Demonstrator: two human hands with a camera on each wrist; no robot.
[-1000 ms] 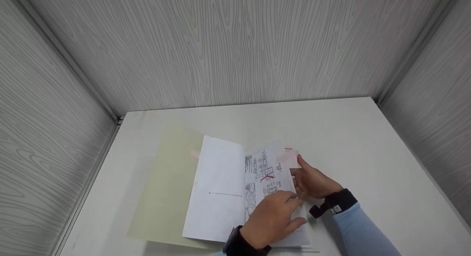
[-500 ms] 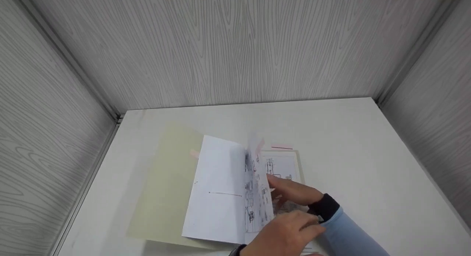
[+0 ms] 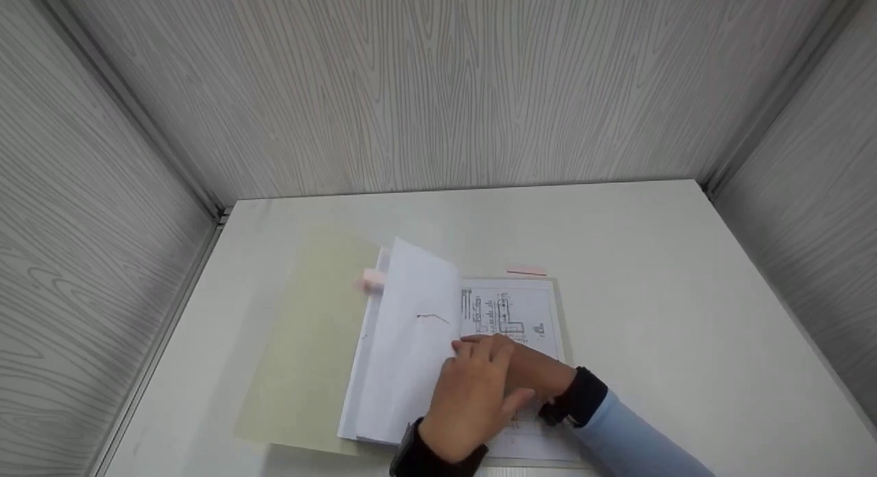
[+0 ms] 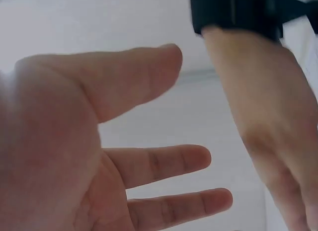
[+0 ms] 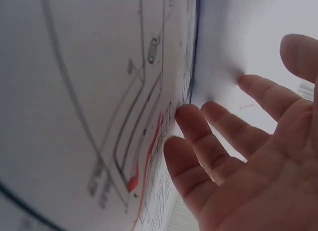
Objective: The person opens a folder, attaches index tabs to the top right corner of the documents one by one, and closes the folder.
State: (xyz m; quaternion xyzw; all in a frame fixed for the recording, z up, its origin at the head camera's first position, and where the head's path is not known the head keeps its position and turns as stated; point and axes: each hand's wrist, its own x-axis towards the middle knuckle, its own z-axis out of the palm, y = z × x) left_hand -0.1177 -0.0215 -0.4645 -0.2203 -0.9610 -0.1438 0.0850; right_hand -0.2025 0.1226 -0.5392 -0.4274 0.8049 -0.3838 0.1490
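A booklet with a pale green cover (image 3: 308, 353) lies spread on the table. A white sheet (image 3: 414, 306) with a short dark red mark leans to the left, lifted off the sheets under it. To its right lies a printed line-drawing page (image 3: 507, 309). My right hand (image 3: 538, 371) reaches to the fold, fingers extended along the sheet; in the right wrist view its fingertips touch or nearly touch a page printed with drawings and a red mark (image 5: 149, 161). My left hand (image 3: 469, 401) overlaps the right fingers near the fold. In the left wrist view its thumb and fingers are straight.
A pink tab (image 3: 372, 279) sticks out at the left sheets' edge. Another pink strip (image 3: 526, 271) with a red line shows above the right page. Wood-grain panels (image 3: 438, 86) enclose the white table (image 3: 651, 292) at the back and both sides.
The drawing sheet has swung from right to left, showing its white back and uncovering another drawing page. My right hand moved left with it; the left hand shifted right, then back left.
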